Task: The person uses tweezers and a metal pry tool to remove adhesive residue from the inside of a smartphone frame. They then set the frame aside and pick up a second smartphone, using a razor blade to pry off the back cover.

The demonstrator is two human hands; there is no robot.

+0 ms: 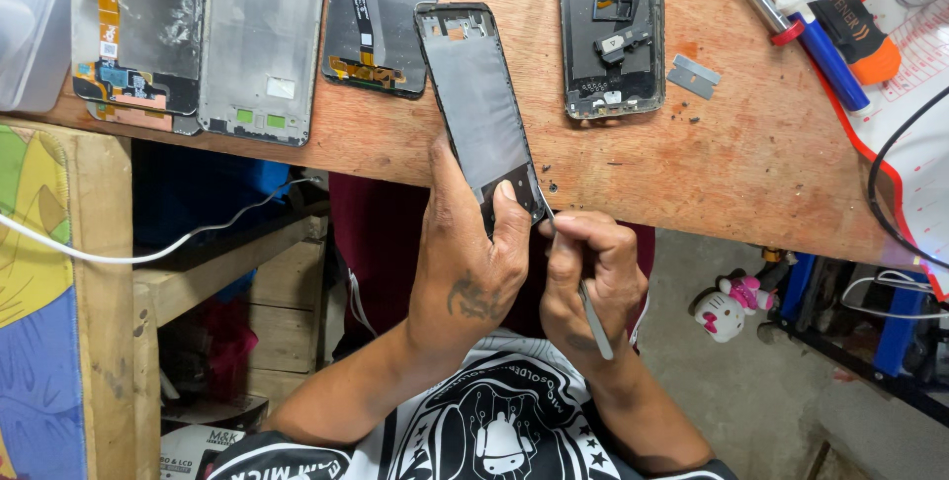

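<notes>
Black-edged and grey inside, the phone frame [478, 109] stands tilted over the near edge of the wooden table [751, 159], its lower end gripped in the left hand [473, 262], thumb pressed on the frame's face and fingers wrapped behind, where they are hidden. Just to the right of that hand, the right hand [590, 277] is closed round a thin metal tool [591, 317]; the tool's tip meets the frame's lower right corner, though the exact contact point is too small to make out, and its grey tail sticks out below the fist.

Beyond the left hand, four more phone parts lie flat: a screen back with orange flex cable [138, 30], a silver mid-frame [262, 40], a dark panel with ribbon [381, 15] and an open phone body [611, 30]; all are cut off by the top edge. Right of the right hand and further away lie a razor blade [693, 76], a blue-handled screwdriver [825, 57] and an orange-tipped tool [862, 40], partly cut off. A black cable [880, 193] curves at the far right.

Bare wood lies between the held frame and the blade. Both hands work off the table's edge, above the person's lap, with open floor to the right.
</notes>
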